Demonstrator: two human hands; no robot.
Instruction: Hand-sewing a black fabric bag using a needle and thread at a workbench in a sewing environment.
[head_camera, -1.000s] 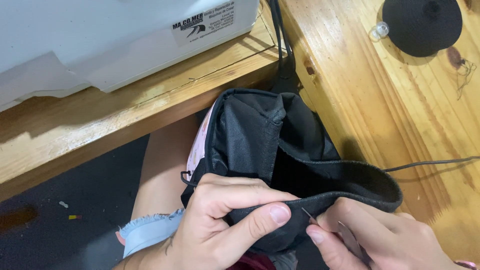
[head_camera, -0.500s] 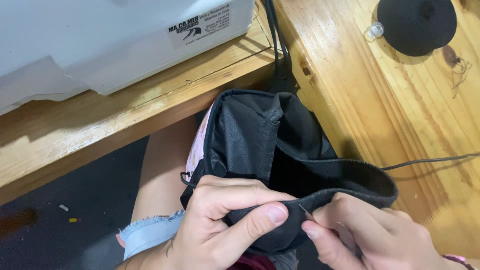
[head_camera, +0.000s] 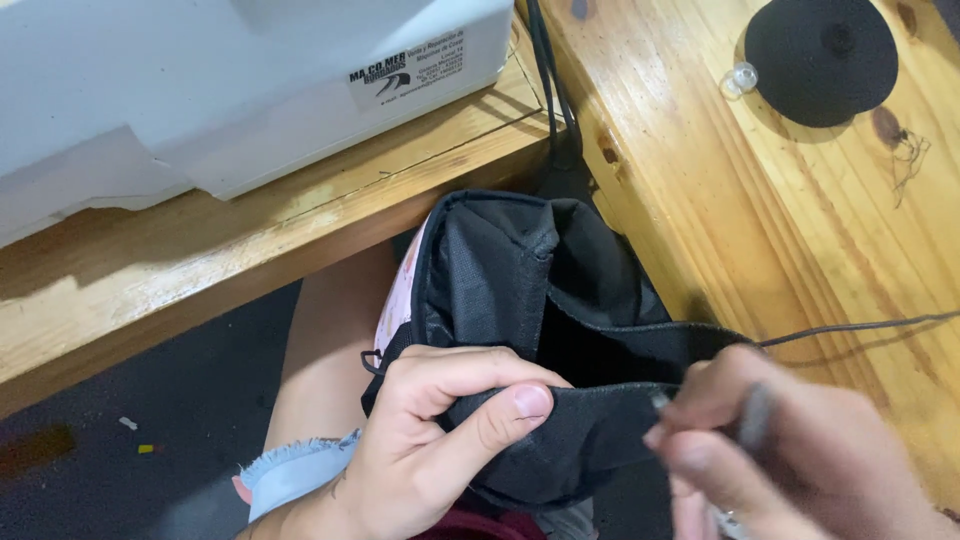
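Black woven cloth, a small pouch-like piece (head_camera: 520, 290), sits in the lower middle of the frame, over the person's lap and against the edge of the wooden table (head_camera: 760, 230). Its mouth gapes open; a pale pink lining or backing shows along its left edge.

Left hand (head_camera: 440, 440), lower middle: closed in a pinch, thumb flat on top of the folded hem, fingers curled under it. Firm hold on the fabric.

Right hand (head_camera: 790, 450), lower right: blurred. Fingers are drawn together at the hem just beside the left thumb, apparently around a thin grey tool, perhaps a needle or seam ripper; I cannot tell which, nor how tightly it is gripped.

Handling, as judged: light, soft, limp. The cloth folds and slumps wherever unsupported, so it wants pinching at the doubled hem, where it is thickest, kept taut between both hands. Not fragile, not slippery.

Around it: white machine housing (head_camera: 200, 90) upper left, black round disc (head_camera: 820, 60) upper right with a small clear bead-like thing (head_camera: 738, 78) beside it, a thin dark cable (head_camera: 860, 325) crossing the table at right.
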